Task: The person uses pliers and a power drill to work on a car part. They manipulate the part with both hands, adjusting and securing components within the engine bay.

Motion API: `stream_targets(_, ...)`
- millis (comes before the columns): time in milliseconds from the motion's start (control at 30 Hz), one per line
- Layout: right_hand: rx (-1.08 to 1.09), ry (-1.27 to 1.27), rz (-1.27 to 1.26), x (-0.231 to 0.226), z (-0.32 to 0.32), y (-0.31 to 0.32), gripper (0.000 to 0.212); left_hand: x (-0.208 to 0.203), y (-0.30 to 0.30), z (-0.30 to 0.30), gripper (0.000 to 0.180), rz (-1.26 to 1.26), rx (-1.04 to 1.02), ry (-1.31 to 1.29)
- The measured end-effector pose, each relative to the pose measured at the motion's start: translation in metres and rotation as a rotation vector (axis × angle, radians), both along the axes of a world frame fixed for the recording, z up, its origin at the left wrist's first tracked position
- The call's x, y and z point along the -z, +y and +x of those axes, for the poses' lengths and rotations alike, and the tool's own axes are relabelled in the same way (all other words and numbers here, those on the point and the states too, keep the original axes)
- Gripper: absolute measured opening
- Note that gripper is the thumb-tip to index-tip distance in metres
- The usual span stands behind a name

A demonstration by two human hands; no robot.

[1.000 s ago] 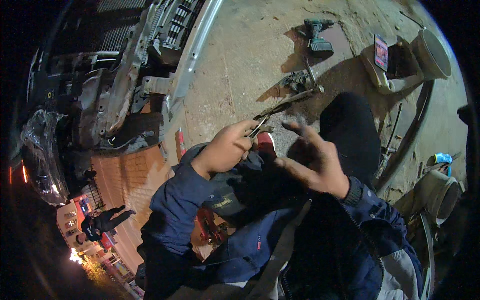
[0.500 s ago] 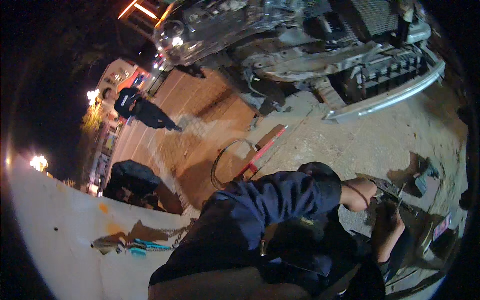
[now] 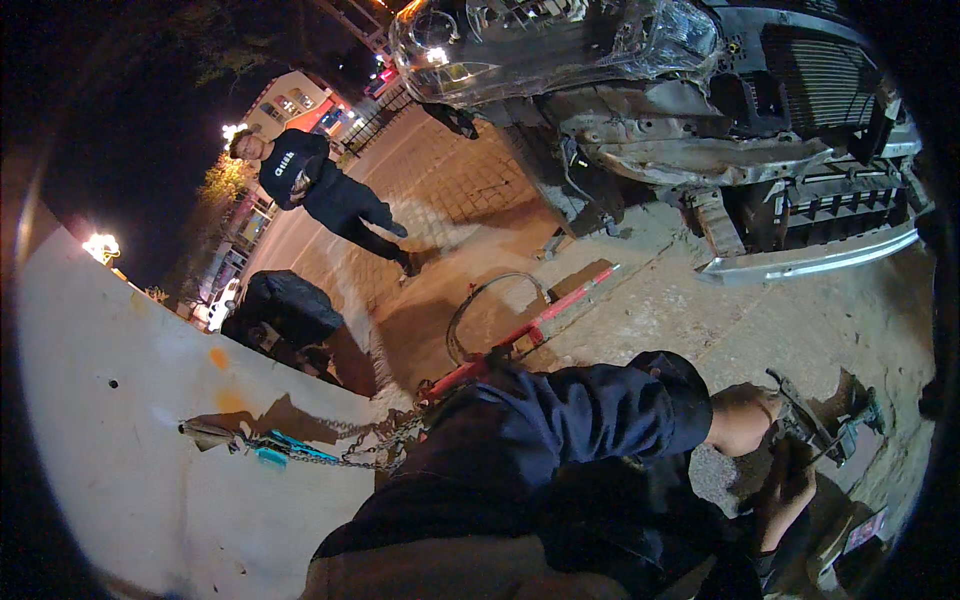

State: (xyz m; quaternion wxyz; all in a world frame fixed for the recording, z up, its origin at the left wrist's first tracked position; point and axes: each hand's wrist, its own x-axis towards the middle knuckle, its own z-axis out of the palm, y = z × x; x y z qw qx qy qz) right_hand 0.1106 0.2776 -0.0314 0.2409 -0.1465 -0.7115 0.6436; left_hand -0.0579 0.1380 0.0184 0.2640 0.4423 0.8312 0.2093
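My left hand (image 3: 762, 412), in a rolled navy sleeve, reaches out to the right, low over the ground. Its fingers are wrapped round a dark, narrow metal part (image 3: 797, 408); its exact kind does not show. Just below it, my right hand (image 3: 786, 492) is closed, fingers pressed together near the part's lower end. A thin rod-like piece (image 3: 832, 447) sticks out beside those fingers, but whether they hold it is too dark to tell. Right past both hands, a dark grey-green object (image 3: 862, 425) lies on the ground, partly in shadow.
A damaged car front with a silver bumper beam (image 3: 815, 262) stands ahead. A red metal bar (image 3: 570, 305) and a dark hose loop (image 3: 455, 320) lie on the ground. Chains (image 3: 385, 440) and a teal clamp (image 3: 272, 456) rest on a pale panel (image 3: 110, 440). A person (image 3: 330, 195) stands beyond.
The view has shifted, so the car and ground appear farther right and lower. The person beyond looks larger and nearer. Both hands have moved slightly right with the metal part.
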Motion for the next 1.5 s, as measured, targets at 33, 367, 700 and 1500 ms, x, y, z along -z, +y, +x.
stream_targets(33,0.028,0.036,-0.02,-0.001,0.001,0.001,0.037,0.0,0.0,0.003,0.033,-0.019,-0.024,0.016)
stream_targets(367,0.162,0.07,-0.329,-0.02,-0.013,-0.041,0.028,-0.025,-0.017,-0.001,0.042,0.447,-0.15,-0.114)
stream_targets(700,0.123,0.033,-0.605,-0.04,-0.014,-0.063,0.026,-0.049,-0.013,-0.004,0.037,0.457,-0.159,-0.267)
stream_targets(1500,-0.096,-0.195,-0.498,-0.047,0.003,-0.041,0.027,-0.048,-0.008,0.0,0.05,0.463,0.111,0.243)
